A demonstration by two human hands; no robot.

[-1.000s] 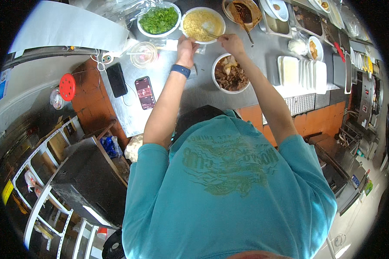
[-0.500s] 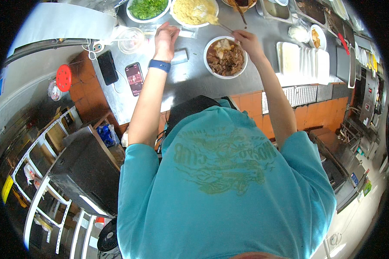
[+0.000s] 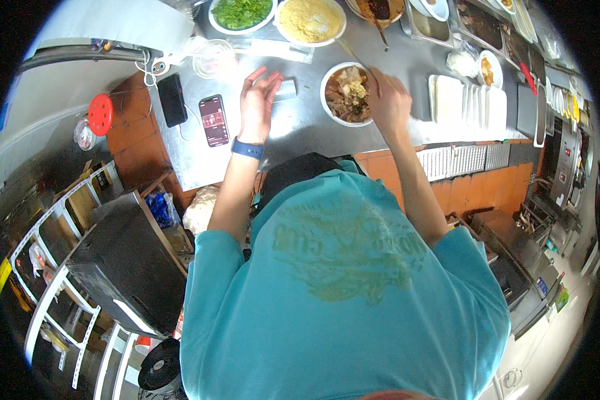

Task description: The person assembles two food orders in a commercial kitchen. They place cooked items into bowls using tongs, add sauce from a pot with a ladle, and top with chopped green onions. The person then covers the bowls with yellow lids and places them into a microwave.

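My right hand (image 3: 390, 100) is closed on a long metal spoon (image 3: 351, 53) over the right rim of a white bowl of meat (image 3: 346, 110). The meat is brown and saucy, with pale chunks and yellow minced bits on top. Part of the spoon lies hidden behind my fingers. A bowl of yellow minced food (image 3: 308, 20) stands just beyond, beside a bowl of chopped greens (image 3: 241, 12). My left hand (image 3: 257, 103), with a blue wristband, is held empty above the counter, its fingers loosely apart, near a small grey block-like object (image 3: 285, 89).
On the steel counter (image 3: 287, 137) lie a lit phone (image 3: 214, 121) and a black device (image 3: 172, 100) at left, near a clear round container (image 3: 213, 59). White stacked trays (image 3: 467, 101) stand at right. A dark sauce bowl (image 3: 378, 9) and metal pans (image 3: 428, 27) sit farther back.
My right hand has come from near the yellow bowl down to the meat bowl with the spoon. Yellow minced bits now lie on the meat. My left hand has drawn slightly nearer.
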